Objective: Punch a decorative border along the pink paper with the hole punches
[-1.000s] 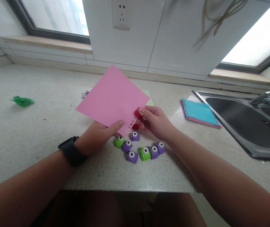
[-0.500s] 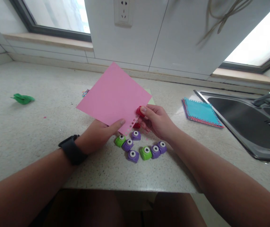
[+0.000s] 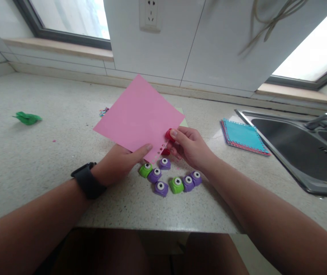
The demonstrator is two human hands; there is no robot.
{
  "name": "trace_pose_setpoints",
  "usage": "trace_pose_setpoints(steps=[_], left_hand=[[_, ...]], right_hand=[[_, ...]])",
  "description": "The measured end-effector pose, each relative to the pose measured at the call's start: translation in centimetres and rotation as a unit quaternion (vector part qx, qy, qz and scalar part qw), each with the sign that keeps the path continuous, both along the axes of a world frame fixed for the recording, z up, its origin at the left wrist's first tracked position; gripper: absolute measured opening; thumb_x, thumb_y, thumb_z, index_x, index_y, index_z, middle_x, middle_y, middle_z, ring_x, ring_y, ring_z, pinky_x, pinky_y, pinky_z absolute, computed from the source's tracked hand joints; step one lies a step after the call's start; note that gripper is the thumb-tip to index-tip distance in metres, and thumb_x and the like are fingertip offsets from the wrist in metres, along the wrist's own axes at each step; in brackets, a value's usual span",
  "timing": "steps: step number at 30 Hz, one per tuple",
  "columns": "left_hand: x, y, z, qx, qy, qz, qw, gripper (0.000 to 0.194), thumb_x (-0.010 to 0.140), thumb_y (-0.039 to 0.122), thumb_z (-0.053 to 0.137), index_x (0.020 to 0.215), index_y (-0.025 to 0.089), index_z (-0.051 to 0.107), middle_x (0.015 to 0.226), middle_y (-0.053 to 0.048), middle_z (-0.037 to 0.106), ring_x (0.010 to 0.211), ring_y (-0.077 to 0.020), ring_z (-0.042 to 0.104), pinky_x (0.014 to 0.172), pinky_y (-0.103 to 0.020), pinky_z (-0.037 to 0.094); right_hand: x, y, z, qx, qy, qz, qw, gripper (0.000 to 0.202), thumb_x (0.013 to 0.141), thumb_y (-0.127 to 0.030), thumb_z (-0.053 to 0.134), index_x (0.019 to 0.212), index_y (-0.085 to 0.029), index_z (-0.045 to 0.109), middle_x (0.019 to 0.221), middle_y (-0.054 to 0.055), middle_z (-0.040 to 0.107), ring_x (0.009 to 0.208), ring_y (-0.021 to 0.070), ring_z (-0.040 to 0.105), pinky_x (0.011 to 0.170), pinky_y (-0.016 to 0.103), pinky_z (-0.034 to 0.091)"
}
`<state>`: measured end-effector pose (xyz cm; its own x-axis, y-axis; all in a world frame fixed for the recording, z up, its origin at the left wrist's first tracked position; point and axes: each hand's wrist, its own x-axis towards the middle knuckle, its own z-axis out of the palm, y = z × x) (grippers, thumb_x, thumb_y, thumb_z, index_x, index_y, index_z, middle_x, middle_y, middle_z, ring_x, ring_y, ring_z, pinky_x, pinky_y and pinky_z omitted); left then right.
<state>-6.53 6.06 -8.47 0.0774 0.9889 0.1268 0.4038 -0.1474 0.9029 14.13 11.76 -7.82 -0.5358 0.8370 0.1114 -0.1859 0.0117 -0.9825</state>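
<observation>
Left hand [image 3: 119, 164]: pinching lower-left edge of pink sheet [image 3: 139, 114], thumb on top, fingers hidden beneath. Right hand [image 3: 190, 147]: pinching red punch [image 3: 169, 135] at sheet's lower-right edge, beside row of punched holes [image 3: 161, 149]. Sheet above counter [image 3: 117, 214]. Nearer edge: five purple punches [image 3: 163, 192], two green punches [image 3: 177, 190]; white tops bear dark star-like marks, finer detail unreadable. Right, beside sink [image 3: 283, 141]: paper stack [image 3: 243, 134], blue uppermost.

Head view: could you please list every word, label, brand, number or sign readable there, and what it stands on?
No words, brands or numbers are readable.
Green punches and purple punches: dark star-like signs on white tops, no readable lettering.
Red punch: partly covered by the right hand; no marking readable.
</observation>
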Motion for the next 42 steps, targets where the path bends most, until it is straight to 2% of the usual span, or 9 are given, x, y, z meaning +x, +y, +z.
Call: trace_pose_setpoints(steps=[8, 15, 18, 22, 29, 32, 36, 39, 42], left_hand=[[0.0, -0.1, -0.1, -0.002, -0.007, 0.014, 1.000, 0.041, 0.087, 0.052, 0.063, 0.115, 0.022, 0.072, 0.126, -0.007, 0.071, 0.115, -0.0278, 0.065, 0.105, -0.043, 0.048], [0.2, -0.2, 0.2, -0.013, -0.028, 0.005, 1.000, 0.033, 0.088, 0.047, 0.062, 0.108, 0.022, 0.072, 0.124, -0.005, 0.071, 0.119, -0.0251, 0.062, 0.105, -0.037, 0.048], [0.2, -0.3, 0.4, -0.035, -0.035, 0.013, 0.999, 0.030, 0.087, 0.047, 0.062, 0.100, 0.021, 0.071, 0.112, -0.006, 0.075, 0.100, -0.0235, 0.068, 0.088, -0.035, 0.055], [0.1, -0.3, 0.6, -0.061, -0.024, 0.027, 0.997, 0.030, 0.084, 0.049, 0.063, 0.076, 0.020, 0.065, 0.078, -0.004, 0.073, 0.074, -0.0204, 0.066, 0.069, -0.032, 0.054], [-0.2, -0.2, 0.7, -0.091, 0.009, 0.038, 0.995, 0.031, 0.087, 0.048, 0.059, 0.070, 0.022, 0.060, 0.064, 0.000, 0.067, 0.066, -0.0190, 0.064, 0.074, -0.034, 0.053], [-0.3, -0.2, 0.7, -0.096, 0.013, 0.043, 0.994, 0.033, 0.087, 0.050, 0.059, 0.070, 0.022, 0.062, 0.070, -0.003, 0.070, 0.073, -0.0214, 0.067, 0.079, -0.036, 0.054], [-0.5, -0.1, 0.7, -0.063, -0.009, 0.025, 0.998, 0.029, 0.084, 0.050, 0.064, 0.084, 0.021, 0.069, 0.089, -0.006, 0.077, 0.099, -0.0259, 0.068, 0.094, -0.041, 0.052], [-0.8, 0.1, 0.5, -0.041, -0.055, -0.014, 0.998, 0.033, 0.083, 0.048, 0.068, 0.099, 0.020, 0.072, 0.105, -0.008, 0.077, 0.112, -0.0278, 0.065, 0.101, -0.044, 0.048], [-1.1, 0.4, 0.1, -0.056, -0.117, -0.046, 0.990, 0.039, 0.082, 0.046, 0.072, 0.108, 0.017, 0.071, 0.116, -0.012, 0.074, 0.110, -0.0286, 0.066, 0.099, -0.045, 0.050]], right_hand=[[-0.1, -0.1, 0.0, 0.020, -0.041, -0.030, 0.999, 0.035, 0.089, -0.050, 0.065, 0.077, -0.017, 0.059, 0.061, -0.002, 0.061, 0.043, 0.0061, 0.049, 0.035, 0.018, 0.034], [-0.4, 0.1, 0.1, -0.018, -0.004, 0.002, 1.000, 0.032, 0.089, -0.046, 0.066, 0.077, -0.018, 0.058, 0.060, -0.002, 0.061, 0.045, 0.0076, 0.053, 0.036, 0.018, 0.036], [-0.1, 0.2, 0.4, -0.028, 0.013, -0.005, 0.999, 0.027, 0.090, -0.042, 0.064, 0.078, -0.018, 0.057, 0.062, -0.001, 0.063, 0.045, 0.0087, 0.055, 0.035, 0.019, 0.037], [0.8, 0.6, 0.8, -0.018, 0.011, -0.040, 0.999, 0.026, 0.090, -0.042, 0.059, 0.081, -0.018, 0.059, 0.068, 0.002, 0.065, 0.046, 0.0107, 0.057, 0.036, 0.022, 0.038], [3.4, 1.0, 1.8, 0.041, -0.074, -0.078, 0.993, 0.035, 0.093, -0.047, 0.052, 0.076, -0.018, 0.060, 0.063, -0.001, 0.055, 0.050, 0.0107, 0.051, 0.041, 0.024, 0.031], [4.6, 1.0, 2.7, 0.122, -0.194, -0.059, 0.972, 0.035, 0.094, -0.044, 0.053, 0.075, -0.017, 0.063, 0.062, -0.002, 0.050, 0.055, 0.0104, 0.046, 0.049, 0.026, 0.033], [5.8, 0.8, 3.8, 0.213, -0.354, 0.040, 0.910, 0.030, 0.091, -0.043, 0.059, 0.083, -0.017, 0.071, 0.075, 0.001, 0.061, 0.067, 0.0130, 0.051, 0.061, 0.028, 0.038], [6.4, 0.6, 4.3, 0.232, -0.411, 0.079, 0.878, 0.028, 0.091, -0.044, 0.060, 0.090, -0.019, 0.074, 0.080, 0.002, 0.065, 0.069, 0.0142, 0.053, 0.062, 0.028, 0.039], [7.0, 0.4, 4.7, 0.239, -0.427, 0.092, 0.867, 0.030, 0.092, -0.045, 0.059, 0.091, -0.019, 0.074, 0.078, 0.002, 0.065, 0.068, 0.0143, 0.053, 0.060, 0.028, 0.039]])
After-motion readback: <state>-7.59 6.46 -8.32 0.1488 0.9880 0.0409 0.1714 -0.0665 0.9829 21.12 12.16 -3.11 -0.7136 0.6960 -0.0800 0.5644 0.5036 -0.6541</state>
